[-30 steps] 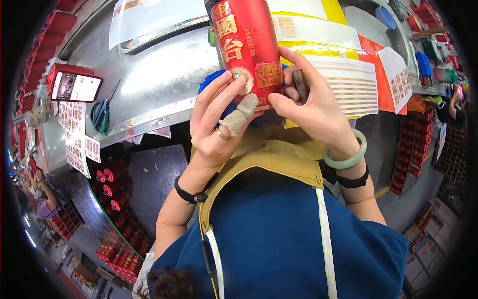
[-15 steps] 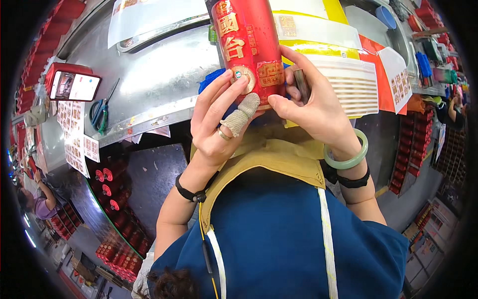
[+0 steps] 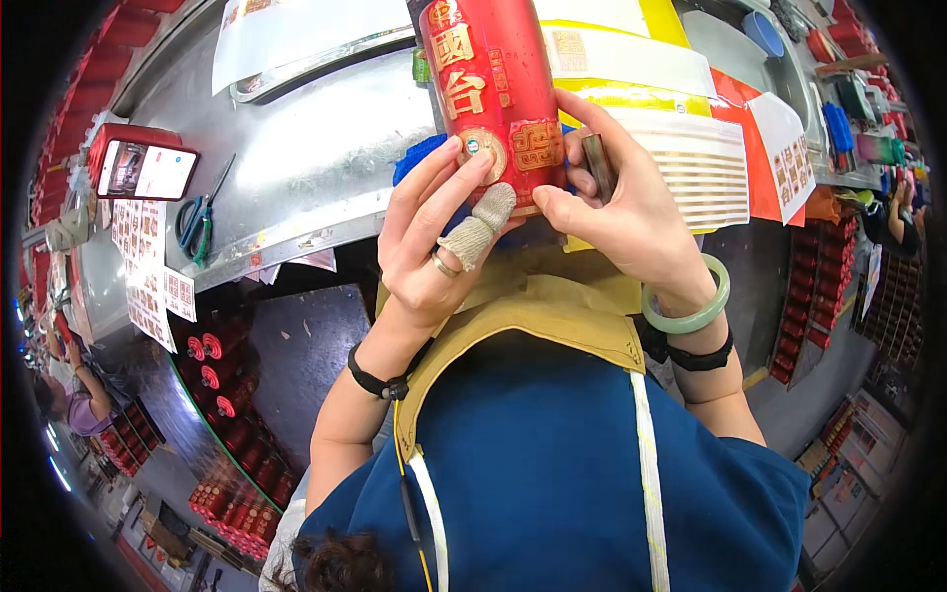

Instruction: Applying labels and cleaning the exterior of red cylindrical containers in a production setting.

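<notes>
A red cylindrical bottle (image 3: 498,84) with gold characters lies tilted at the front edge of the metal table, its base toward me. My left hand (image 3: 434,227) is closed on the lower part of the bottle, fingers pressed near a round gold emblem (image 3: 481,156); one finger wears a knitted cover (image 3: 475,227). My right hand (image 3: 631,197) holds the bottle's base from the right side, with the thumb at the bottom rim. Tucked in its fingers is a small dark flat piece (image 3: 598,168). A blue cloth (image 3: 419,158) shows under the bottle.
On the metal table (image 3: 296,128) to the left are scissors (image 3: 202,222), a phone (image 3: 148,170) propped up and sticker sheets (image 3: 146,261). To the right lie a striped gold sheet (image 3: 695,168) and yellow and red sheets. Red bottles (image 3: 222,370) stand in a crate below left.
Both hands keep their hold on the bottle. It appears turned very slightly, the gold square mark near its base looking a little shifted.
</notes>
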Demonstrator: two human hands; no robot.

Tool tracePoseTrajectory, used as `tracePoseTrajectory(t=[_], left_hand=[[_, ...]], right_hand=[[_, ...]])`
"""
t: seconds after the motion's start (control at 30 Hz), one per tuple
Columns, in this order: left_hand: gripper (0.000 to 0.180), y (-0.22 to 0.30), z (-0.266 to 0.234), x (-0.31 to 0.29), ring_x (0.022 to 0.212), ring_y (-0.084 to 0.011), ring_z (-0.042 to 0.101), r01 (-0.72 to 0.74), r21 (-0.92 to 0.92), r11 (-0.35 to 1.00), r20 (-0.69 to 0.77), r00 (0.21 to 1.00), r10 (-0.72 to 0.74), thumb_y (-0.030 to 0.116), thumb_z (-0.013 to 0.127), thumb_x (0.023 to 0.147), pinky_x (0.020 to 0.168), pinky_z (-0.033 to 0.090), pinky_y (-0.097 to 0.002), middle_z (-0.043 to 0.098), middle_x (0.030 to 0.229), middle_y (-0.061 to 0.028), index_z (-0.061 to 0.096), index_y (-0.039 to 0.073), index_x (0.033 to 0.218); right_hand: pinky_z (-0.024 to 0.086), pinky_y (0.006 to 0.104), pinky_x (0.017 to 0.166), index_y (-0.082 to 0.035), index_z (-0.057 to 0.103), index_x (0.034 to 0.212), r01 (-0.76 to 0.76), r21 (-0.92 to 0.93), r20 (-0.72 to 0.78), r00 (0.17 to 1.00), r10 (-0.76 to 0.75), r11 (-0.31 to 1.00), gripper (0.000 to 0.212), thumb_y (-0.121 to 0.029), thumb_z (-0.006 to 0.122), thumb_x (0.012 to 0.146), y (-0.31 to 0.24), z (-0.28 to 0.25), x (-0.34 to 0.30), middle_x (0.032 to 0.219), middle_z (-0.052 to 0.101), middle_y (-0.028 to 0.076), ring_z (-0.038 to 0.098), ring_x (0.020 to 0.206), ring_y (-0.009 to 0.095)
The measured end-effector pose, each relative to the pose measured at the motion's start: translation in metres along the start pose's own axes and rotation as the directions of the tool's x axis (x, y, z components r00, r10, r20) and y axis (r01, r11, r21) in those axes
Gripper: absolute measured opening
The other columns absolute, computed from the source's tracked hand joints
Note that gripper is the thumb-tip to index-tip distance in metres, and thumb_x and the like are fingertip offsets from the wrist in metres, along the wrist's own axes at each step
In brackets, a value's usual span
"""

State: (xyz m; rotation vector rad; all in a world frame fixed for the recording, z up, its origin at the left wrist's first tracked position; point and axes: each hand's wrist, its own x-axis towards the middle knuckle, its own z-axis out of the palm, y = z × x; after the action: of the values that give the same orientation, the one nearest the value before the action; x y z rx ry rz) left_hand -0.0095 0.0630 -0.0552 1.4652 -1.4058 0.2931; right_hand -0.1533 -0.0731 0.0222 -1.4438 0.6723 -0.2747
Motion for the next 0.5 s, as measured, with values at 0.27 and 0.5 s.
tracePoseTrajectory(t=[0.27,0.5], left_hand=[[0.043,0.002,0.002,-0.003,0.123,-0.0334,0.061,-0.088,0.263,0.961,0.013,0.996,0.088,0.021,0.094,0.072,0.099,0.056,-0.0423,0.065,0.135,-0.0111,0.079,0.016,0.112],[0.057,-0.007,-0.005,0.013,0.132,-0.0369,0.05,-0.192,0.418,0.888,0.146,0.979,0.143,0.045,0.09,0.075,0.11,0.046,-0.0437,0.052,0.151,-0.0138,0.074,0.024,0.126]], right_hand=[[0.052,0.029,0.091,0.011,0.029,0.157,0.0,0.109,-0.007,1.0,0.001,0.994,0.079,-0.006,0.073,0.094,0.001,-0.003,-0.001,0.111,0.064,0.009,0.063,0.105,0.014],[0.049,0.0243,0.083,0.01,0.039,0.154,-0.05,0.149,-0.018,0.998,0.053,0.988,0.073,-0.028,0.073,0.102,0.003,-0.011,0.0,0.104,0.062,0.002,0.059,0.096,0.008]])
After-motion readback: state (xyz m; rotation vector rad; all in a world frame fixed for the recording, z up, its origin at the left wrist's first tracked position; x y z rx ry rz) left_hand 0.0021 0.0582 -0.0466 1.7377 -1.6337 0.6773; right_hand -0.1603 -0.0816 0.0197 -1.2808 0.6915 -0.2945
